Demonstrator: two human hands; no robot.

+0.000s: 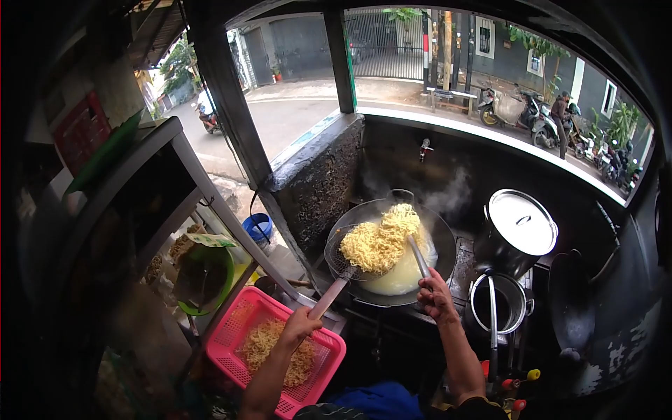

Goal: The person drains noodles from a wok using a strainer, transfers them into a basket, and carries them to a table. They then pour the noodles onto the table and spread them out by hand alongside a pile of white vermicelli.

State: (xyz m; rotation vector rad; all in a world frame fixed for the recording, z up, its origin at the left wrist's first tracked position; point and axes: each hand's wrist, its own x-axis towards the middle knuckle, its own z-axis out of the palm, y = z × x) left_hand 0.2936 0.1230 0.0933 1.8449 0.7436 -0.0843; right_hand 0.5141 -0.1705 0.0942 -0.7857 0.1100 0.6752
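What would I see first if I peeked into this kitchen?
First, the big heap of yellow noodles lifted on a wire skimmer over the steaming wok in the middle, with the left hand on the skimmer's handle and the right hand poking in with a utensil. Next, the bright pink basket at lower left, holding more noodles. A shiny lidded pot stands right of the wok.

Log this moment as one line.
left hand: holds strainer with noodles | right hand: holds utensil | wok: steaming | pink basket: noodles
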